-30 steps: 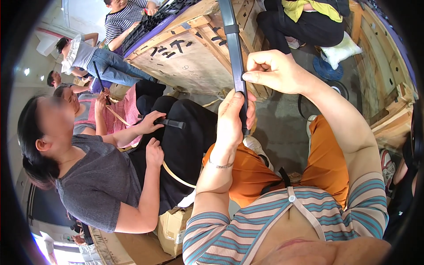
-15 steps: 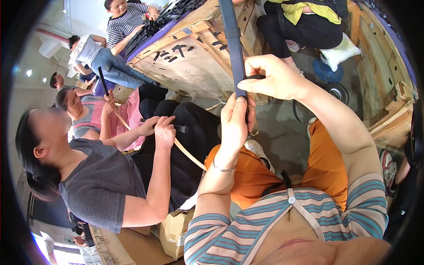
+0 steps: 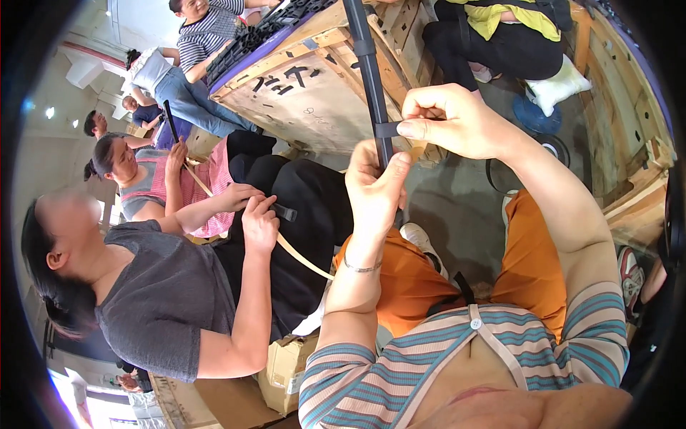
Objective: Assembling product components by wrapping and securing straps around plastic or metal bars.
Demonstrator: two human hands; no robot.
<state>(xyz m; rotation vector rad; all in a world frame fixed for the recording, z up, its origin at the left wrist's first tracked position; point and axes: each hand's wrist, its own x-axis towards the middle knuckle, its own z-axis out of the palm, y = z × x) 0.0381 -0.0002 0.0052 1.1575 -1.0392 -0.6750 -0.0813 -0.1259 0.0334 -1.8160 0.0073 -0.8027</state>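
In the head view I am seeing the long dark strip running nearly upright, its long axis rising away from the lap toward the wooden crate. My left hand is clenching around the strip's lower part, directly below my right hand. The right hand's fingers are pinching a short dark band wrapped across the strip, so it is the nearer one to that band.

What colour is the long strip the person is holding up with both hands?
Dark grey to black; the strip shows in the head view, gripped by the left hand and right hand.
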